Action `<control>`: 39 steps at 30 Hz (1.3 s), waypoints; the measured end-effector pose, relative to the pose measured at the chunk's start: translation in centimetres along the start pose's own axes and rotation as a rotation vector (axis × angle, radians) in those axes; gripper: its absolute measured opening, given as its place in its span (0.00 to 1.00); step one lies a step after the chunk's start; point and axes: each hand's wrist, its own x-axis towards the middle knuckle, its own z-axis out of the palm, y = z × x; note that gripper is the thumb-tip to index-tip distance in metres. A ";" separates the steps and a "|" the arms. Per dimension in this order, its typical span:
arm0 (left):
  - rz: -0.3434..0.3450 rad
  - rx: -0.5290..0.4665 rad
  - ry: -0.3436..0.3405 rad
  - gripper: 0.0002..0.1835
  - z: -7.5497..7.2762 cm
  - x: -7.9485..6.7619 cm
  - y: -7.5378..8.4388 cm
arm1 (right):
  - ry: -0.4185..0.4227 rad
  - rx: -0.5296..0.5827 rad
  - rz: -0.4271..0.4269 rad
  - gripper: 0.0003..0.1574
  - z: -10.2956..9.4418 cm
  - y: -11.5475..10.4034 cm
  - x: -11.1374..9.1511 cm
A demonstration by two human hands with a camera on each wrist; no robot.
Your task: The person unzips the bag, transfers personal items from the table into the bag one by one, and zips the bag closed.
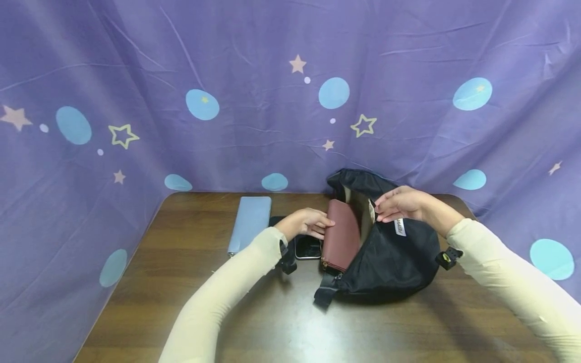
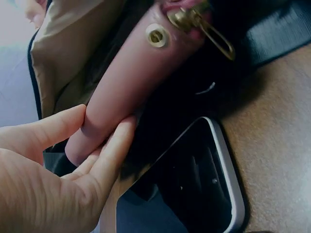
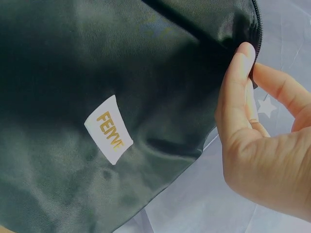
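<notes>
A black bag [image 1: 399, 257] with a white label [image 3: 109, 130] lies on its side, its zipped mouth held apart so the beige lining [image 2: 73, 53] shows. My right hand [image 1: 401, 204] pinches the zipper edge of that mouth between thumb and fingers. At the opening is a dusty-pink wallet [image 1: 341, 234] with gold hardware; my left hand [image 1: 307, 223] pinches its outer long edge between thumb and fingers. How far the wallet's far side reaches into the bag is hidden. Under the left hand a dark-screened phone [image 2: 194, 170] lies on the table.
A light blue wallet [image 1: 251, 222] lies flat on the wooden table [image 1: 181, 282], left of the phone. A black strap end [image 1: 324, 295] hangs from the bag's near corner. Behind the table hangs a purple curtain [image 1: 254, 136] with stars and dots.
</notes>
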 end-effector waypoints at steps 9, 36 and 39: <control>-0.013 -0.050 0.134 0.28 -4.2 10.1 -4.7 | -0.010 -0.014 -0.013 0.08 -0.3 -0.4 -0.8; 0.033 -0.037 0.059 0.19 2.6 -1.4 1.0 | -0.048 -0.050 -0.031 0.09 -0.7 -0.1 -0.4; 0.033 -0.063 0.063 0.12 3.3 -1.1 0.8 | -0.047 -0.058 -0.040 0.10 -0.6 -0.2 -0.5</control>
